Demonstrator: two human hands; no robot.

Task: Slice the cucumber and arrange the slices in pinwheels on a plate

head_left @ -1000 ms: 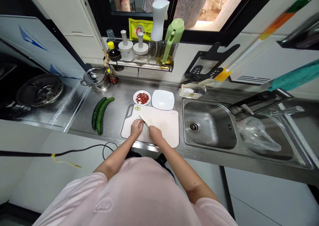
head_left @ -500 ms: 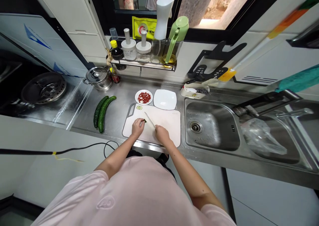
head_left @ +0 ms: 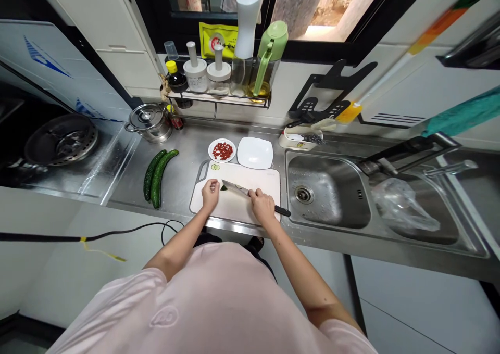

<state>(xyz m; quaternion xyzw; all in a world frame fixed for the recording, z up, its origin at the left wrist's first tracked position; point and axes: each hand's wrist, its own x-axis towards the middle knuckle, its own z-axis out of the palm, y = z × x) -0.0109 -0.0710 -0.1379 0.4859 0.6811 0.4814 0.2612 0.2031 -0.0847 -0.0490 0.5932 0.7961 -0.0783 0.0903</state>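
Right hand (head_left: pixel 263 206) grip closed on knife (head_left: pixel 242 191), blade over cutting board (head_left: pixel 234 207), pale slice on blade. Left hand (head_left: pixel 211 193) fingers curled, can't tell if holding; dark green piece (head_left: pixel 224 188) beside it. Cucumber slices (head_left: pixel 215 167) at board's far left. Two cucumbers (head_left: pixel 159 179) left on worktop (head_left: pixel 183 151).

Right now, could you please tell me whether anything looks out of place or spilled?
The crumpled clear plastic bag in the right sink basin looks out of place, perhaps discarded packaging; I see nothing spilled.
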